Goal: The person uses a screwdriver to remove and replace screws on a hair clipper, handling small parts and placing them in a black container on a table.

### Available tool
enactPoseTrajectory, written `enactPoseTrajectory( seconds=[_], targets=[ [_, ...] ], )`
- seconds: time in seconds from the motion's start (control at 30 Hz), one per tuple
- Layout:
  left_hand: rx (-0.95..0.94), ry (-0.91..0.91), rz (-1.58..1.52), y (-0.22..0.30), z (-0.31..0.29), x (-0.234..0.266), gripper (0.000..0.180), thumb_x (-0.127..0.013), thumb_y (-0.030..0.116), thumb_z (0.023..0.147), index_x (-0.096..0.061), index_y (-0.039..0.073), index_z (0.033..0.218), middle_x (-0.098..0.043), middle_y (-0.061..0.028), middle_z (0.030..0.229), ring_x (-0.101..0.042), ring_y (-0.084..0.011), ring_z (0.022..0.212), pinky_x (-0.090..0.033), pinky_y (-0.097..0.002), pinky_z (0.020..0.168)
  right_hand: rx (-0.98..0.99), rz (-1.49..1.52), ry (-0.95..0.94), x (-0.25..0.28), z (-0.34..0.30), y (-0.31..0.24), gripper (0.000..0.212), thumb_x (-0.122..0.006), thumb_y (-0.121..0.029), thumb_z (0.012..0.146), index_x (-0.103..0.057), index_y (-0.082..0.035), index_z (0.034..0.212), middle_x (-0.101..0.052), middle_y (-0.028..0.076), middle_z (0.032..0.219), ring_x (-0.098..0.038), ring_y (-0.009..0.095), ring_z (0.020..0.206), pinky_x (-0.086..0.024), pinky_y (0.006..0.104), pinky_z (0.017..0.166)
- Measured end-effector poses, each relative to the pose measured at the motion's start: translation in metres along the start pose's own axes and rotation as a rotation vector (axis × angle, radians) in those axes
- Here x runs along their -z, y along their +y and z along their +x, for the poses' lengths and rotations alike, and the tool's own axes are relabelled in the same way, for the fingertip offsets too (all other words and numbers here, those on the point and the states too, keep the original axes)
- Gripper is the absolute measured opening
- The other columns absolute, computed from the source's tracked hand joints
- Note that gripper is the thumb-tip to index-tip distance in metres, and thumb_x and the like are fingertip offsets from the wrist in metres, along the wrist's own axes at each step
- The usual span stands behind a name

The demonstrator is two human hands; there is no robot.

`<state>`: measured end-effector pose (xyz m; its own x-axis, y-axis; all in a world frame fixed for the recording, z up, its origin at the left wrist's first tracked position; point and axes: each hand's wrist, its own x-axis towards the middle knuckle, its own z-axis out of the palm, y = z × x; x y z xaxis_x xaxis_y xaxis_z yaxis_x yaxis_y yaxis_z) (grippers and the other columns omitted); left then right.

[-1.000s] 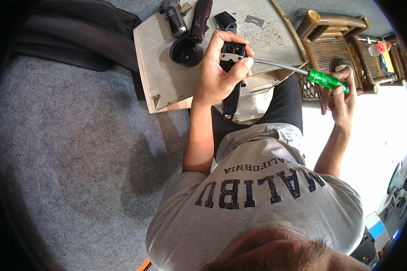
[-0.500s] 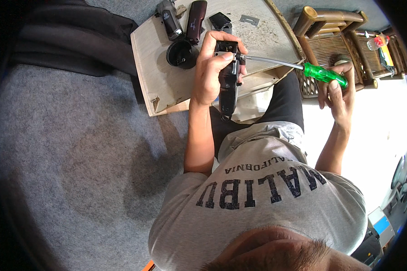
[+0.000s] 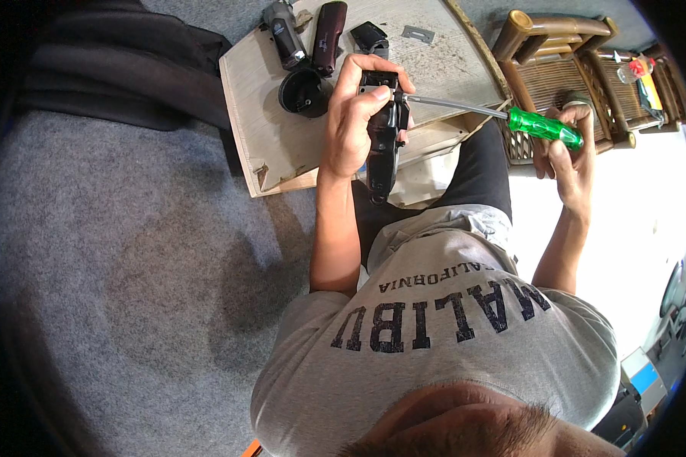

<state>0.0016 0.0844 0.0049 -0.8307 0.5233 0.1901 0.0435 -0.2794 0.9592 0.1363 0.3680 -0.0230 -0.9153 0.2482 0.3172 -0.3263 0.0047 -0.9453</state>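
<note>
My left hand (image 3: 348,126) grips a black hair clipper body (image 3: 383,160), held upright over my lap at the table's near edge. The left thumb lies across its upper part. In my right hand (image 3: 575,164) is a screwdriver (image 3: 540,127) with a clear green handle, its fingers closed about the handle's far end. The long metal shaft points left, and its tip meets the clipper's upper right side. Whether the tip sits in a screw is too small to tell.
On the wooden table (image 3: 282,156) are a black round cup (image 3: 303,93), a dark grey clipper shell (image 3: 286,38), a maroon shell (image 3: 330,38), a black part (image 3: 370,36) and a flat metal blade (image 3: 418,34). A bamboo chair (image 3: 549,76) stands at the right.
The screwdriver and my right hand have shifted slightly left. The clipper has tilted and moved a little left, with the tip still at its side.
</note>
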Motion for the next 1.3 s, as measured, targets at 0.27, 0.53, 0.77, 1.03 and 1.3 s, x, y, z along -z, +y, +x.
enactPoseTrajectory(
  seconds=[0.27,0.53,0.77,1.03,1.3],
  targets=[
    [-0.009,0.029,-0.001,0.0,-0.002,-0.001,0.03,-0.053,0.012,0.097,-0.05,0.0,0.124,-0.065,-0.0177,0.106,-0.068,-0.0192,0.072,-0.061,-0.0322,0.058,0.01,-0.108,0.018,-0.002,0.001,0.005,0.049,-0.066,-0.05,0.103,-0.05,-0.004,0.109,-0.055,-0.001,0.066,-0.049,0.006,0.049,-0.038,0.0212,0.046],
    [-0.111,0.011,0.042,-0.002,0.0,-0.003,0.035,-0.064,-0.001,0.089,-0.049,0.001,0.121,-0.066,-0.0114,0.103,-0.067,-0.0135,0.07,-0.059,-0.0283,0.057,-0.061,-0.073,-0.076,0.012,-0.004,0.013,0.045,-0.069,-0.044,0.104,-0.047,-0.005,0.114,-0.053,-0.002,0.065,-0.047,0.006,0.051,-0.039,0.0216,0.048],
    [-0.094,0.017,0.029,-0.003,0.0,-0.002,0.036,-0.063,-0.003,0.087,-0.05,0.001,0.121,-0.066,-0.0117,0.103,-0.067,-0.0136,0.071,-0.059,-0.0287,0.058,-0.086,-0.042,-0.093,0.009,-0.003,0.006,0.043,-0.066,-0.041,0.106,-0.045,-0.005,0.115,-0.053,0.0,0.066,-0.05,0.007,0.051,-0.041,0.0215,0.047],
    [-0.082,0.005,0.038,-0.001,-0.001,-0.002,0.036,-0.062,-0.003,0.087,-0.05,0.0,0.121,-0.065,-0.0124,0.103,-0.067,-0.014,0.071,-0.059,-0.0287,0.057,-0.11,-0.077,-0.06,0.008,-0.004,0.009,0.039,-0.064,-0.04,0.107,-0.046,-0.006,0.113,-0.054,0.0,0.068,-0.051,0.006,0.052,-0.041,0.0214,0.047],
    [-0.077,0.017,0.037,-0.001,0.0,-0.002,0.036,-0.062,-0.003,0.087,-0.049,0.0,0.121,-0.065,-0.0124,0.103,-0.067,-0.014,0.071,-0.059,-0.0288,0.057,-0.159,-0.047,-0.061,0.009,-0.004,0.01,0.042,-0.065,-0.043,0.106,-0.046,-0.005,0.112,-0.055,0.0,0.069,-0.05,0.006,0.052,-0.04,0.0212,0.047]
  ],
)
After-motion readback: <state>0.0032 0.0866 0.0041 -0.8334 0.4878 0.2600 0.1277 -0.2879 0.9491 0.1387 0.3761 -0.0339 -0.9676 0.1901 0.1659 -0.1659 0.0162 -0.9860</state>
